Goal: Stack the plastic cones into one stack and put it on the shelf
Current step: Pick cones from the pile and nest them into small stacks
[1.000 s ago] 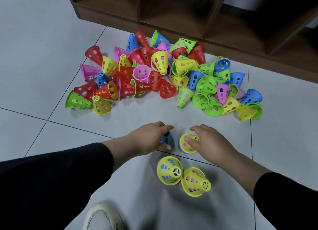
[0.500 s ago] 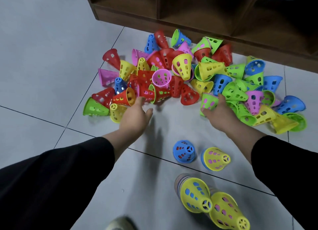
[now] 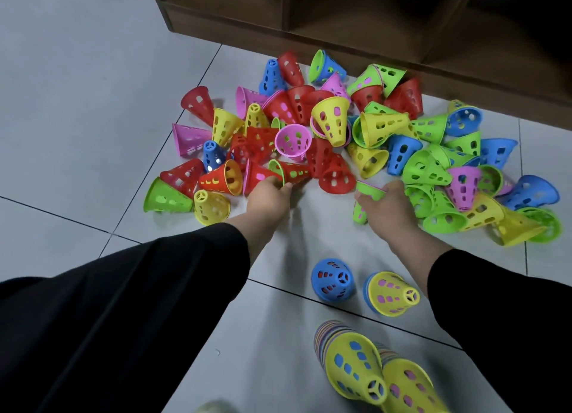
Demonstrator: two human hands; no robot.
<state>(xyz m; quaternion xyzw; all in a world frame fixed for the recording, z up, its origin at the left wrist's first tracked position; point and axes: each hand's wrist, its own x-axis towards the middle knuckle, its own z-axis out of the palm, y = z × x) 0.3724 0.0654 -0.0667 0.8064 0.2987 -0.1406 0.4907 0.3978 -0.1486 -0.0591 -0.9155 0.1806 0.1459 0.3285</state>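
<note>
My left hand (image 3: 268, 197) pinches a red perforated plastic cone (image 3: 294, 173) at frame centre; my right hand (image 3: 387, 207) grips a green perforated plastic cone (image 3: 363, 200), likely for stacking. The brown wooden shelf (image 3: 356, 16) spans the top.

Right hand (image 3: 387, 208) covers most of a green cone (image 3: 361, 210); fingertips unseen. Left hand (image 3: 267, 200) fingertips hidden at a red cone (image 3: 295, 172). Two tall stacks (image 3: 356, 366) cut by the bottom edge. Shelf (image 3: 356, 26) cropped at the top. Pale shoe (image 3: 213, 408) barely showing, blurred.
</note>
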